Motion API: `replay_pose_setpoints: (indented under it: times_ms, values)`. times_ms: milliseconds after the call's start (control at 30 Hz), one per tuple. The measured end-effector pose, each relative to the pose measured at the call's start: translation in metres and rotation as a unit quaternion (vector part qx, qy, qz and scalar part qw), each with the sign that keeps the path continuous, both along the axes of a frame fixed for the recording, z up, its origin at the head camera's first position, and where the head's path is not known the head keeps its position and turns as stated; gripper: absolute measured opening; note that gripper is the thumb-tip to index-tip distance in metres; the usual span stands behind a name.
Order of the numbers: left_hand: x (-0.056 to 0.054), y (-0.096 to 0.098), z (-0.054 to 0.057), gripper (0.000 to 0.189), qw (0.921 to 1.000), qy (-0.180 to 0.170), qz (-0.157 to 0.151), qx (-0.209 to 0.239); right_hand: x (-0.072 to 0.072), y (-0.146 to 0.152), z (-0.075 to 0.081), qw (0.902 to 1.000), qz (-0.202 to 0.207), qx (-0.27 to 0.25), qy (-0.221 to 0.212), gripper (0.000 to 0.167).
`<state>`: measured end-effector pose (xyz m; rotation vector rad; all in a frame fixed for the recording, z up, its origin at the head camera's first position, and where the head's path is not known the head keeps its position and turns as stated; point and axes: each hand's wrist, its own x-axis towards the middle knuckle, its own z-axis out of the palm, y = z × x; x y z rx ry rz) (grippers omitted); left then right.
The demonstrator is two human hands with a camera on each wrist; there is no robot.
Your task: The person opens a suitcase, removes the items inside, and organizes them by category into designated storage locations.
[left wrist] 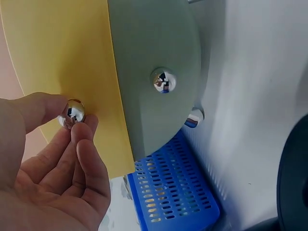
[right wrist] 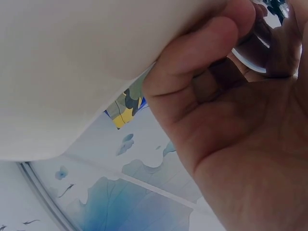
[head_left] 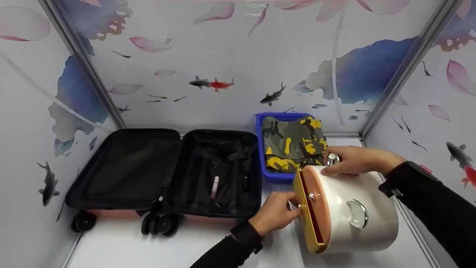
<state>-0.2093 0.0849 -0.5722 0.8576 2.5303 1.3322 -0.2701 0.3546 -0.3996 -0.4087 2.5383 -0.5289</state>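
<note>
A white storage box [head_left: 375, 197] with rounded sides and coloured drawer fronts stands at the right in the head view. Its yellow drawer [head_left: 310, 227] is pulled out a little, leaving a gap in front of the orange front. My left hand [head_left: 277, 212] pinches that drawer's chrome knob [left wrist: 72, 113] between thumb and fingers. Beside it the left wrist view shows a green drawer front [left wrist: 144, 110] with its own knob. My right hand [head_left: 347, 160] holds the box at a chrome handle [head_left: 333, 159], fingers curled; the box partly hides the fingertips in the right wrist view.
An open black-lined suitcase [head_left: 130, 171] lies at the left, with a lipstick-like tube [head_left: 214, 187] inside its right half. Behind the box sits a blue basket [head_left: 259, 149] holding folded camouflage cloth [head_left: 290, 137]. Printed wall panels [head_left: 230, 48] enclose the table.
</note>
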Motion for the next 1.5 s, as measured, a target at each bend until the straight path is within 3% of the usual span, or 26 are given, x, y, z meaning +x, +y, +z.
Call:
replay_pose_setpoints:
  times_ms: [633, 1000, 1267, 1500]
  values:
    - [0.008, -0.066, 0.004, 0.005, 0.999, 0.042, 0.014, 0.007, -0.001, 0.002, 0.0, 1.0, 0.005, -0.001, 0.0, 0.045]
    - [0.013, -0.077, 0.004, 0.013, 0.9987, 0.049, 0.014, 0.006, -0.001, 0.002, 0.0, 1.0, 0.006, -0.001, -0.008, 0.046]
    - [0.008, -0.089, 0.009, 0.021, 0.9978, 0.059, 0.031, 0.0, 0.0, 0.004, 0.001, 1.0, 0.007, 0.002, 0.002, 0.045]
    - [-0.007, -0.099, 0.013, 0.021, 0.9925, 0.082, 0.05, -0.076, 0.002, 0.001, 0.004, 1.0, 0.006, 0.003, 0.0, 0.049]
